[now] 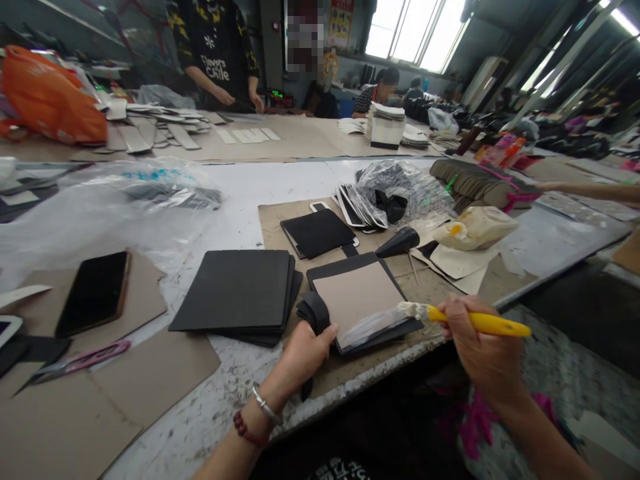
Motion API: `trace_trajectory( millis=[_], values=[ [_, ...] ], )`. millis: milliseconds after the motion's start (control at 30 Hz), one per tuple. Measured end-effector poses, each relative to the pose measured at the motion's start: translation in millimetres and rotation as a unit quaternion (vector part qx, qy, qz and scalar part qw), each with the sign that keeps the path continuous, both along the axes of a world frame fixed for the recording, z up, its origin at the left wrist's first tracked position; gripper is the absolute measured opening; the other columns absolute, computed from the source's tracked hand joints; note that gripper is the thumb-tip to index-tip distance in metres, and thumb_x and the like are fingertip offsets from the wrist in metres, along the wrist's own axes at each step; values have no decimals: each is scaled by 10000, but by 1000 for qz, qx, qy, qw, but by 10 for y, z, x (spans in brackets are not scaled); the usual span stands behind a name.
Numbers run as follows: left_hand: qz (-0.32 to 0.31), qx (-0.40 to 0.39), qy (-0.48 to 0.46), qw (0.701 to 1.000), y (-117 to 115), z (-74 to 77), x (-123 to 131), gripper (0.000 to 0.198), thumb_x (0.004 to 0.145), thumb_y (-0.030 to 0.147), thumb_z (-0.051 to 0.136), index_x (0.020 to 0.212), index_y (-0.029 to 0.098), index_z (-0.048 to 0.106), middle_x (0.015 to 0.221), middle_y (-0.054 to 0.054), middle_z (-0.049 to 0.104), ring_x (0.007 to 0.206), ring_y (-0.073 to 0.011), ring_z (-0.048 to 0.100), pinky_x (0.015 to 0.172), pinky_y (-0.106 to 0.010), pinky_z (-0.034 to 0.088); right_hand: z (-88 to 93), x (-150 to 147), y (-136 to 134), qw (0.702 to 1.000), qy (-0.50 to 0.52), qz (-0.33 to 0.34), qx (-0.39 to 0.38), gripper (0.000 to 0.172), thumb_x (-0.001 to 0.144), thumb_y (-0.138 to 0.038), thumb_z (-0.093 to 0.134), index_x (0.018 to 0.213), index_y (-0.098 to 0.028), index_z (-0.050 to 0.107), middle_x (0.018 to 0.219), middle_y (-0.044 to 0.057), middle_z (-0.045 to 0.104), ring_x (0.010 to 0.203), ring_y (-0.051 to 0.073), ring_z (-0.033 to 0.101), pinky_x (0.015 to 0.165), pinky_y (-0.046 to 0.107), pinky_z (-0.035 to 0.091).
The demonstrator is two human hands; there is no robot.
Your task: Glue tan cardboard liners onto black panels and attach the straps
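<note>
My right hand (483, 343) grips a brush with a yellow handle (500, 325); its bristles touch the lower right part of a beige panel (357, 293). Wet whitish streaks run along the panel's near edge. Beneath the panel lies a black sheet. My left hand (307, 353) is closed on a rolled black strip (315, 310), its thumb at the panel's near left corner. Left of it sits a stack of dark square boards (235, 290). Behind the panel is a black square piece (318, 232), with a black cone (399, 241) to its right.
On the left are a phone (95, 292), pink-handled scissors (83, 359) and clear plastic (100, 213). Plastic-wrapped pieces (400, 193) and a yellowish bag (475, 229) lie at the back right. A person (217, 60) stands across the table; another person's arm (590, 192) reaches in from the right.
</note>
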State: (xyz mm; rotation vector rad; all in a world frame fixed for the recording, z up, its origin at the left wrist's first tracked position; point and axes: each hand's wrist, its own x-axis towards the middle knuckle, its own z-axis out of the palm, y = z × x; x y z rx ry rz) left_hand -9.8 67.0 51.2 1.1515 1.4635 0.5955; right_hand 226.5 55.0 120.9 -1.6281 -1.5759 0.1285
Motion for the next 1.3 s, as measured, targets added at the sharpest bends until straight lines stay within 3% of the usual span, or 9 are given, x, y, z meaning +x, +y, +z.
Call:
trace_trajectory(
  millis=[67,167,300,433,633,867,1033,1167,1300],
  values=[
    [-11,5,1,1000,11,-13,-20,445,767,417,493,387,195,427,364,4,413,369,-113,392,451,-267,314,114,124,-10,998,-57,3,17,324,924,-398,431,699,-194,544,634,15,527,596,158,528,627,310,428],
    [-21,11,2,1000,28,-19,-40,442,773,412,487,394,194,428,371,5,417,376,-112,396,458,-265,319,157,192,-11,987,-146,67,2,334,939,-418,380,735,-201,531,714,39,557,705,186,545,694,328,427],
    [-27,13,3,1000,47,19,-47,412,768,383,499,411,196,416,377,16,413,372,-104,380,448,-260,311,-102,160,56,951,-254,141,-109,378,955,-474,312,842,-197,542,768,35,597,677,174,590,639,295,433],
    [-28,9,7,1000,49,71,-41,411,775,374,498,415,196,409,376,24,402,367,-102,373,437,-257,308,-376,71,137,908,-347,123,-201,326,862,-528,518,831,-204,543,768,17,638,696,197,637,580,274,405],
    [-20,-3,20,1000,35,140,-24,370,777,326,511,446,195,412,374,41,395,365,-93,353,422,-244,297,-405,248,264,887,-373,102,-251,323,832,-525,571,832,-203,541,739,13,652,693,207,656,546,260,371],
    [-20,2,16,1000,42,160,-7,357,770,325,505,452,213,384,358,42,398,370,-100,357,434,-251,300,-469,649,336,892,-384,97,-217,347,872,-540,493,817,-204,560,736,24,645,675,198,644,541,256,360],
    [-19,-1,12,1000,44,172,-14,320,752,337,506,477,216,396,360,50,396,365,-100,355,419,-246,298,-398,417,291,895,-367,119,-222,292,867,-482,533,779,-205,560,716,12,634,653,175,624,548,249,353],
    [-20,3,14,1000,32,177,-14,309,736,368,518,494,213,405,369,50,405,369,-101,364,419,-244,304,-313,176,300,895,-323,147,-270,272,830,-487,587,834,-215,602,788,15,666,720,183,632,590,249,370],
    [-21,10,20,1000,28,187,-12,338,742,370,515,469,209,396,367,43,405,373,-93,364,429,-239,309,-322,311,354,892,-305,162,-291,311,832,-520,566,861,-216,621,802,22,672,734,192,629,613,258,376]
  ],
)
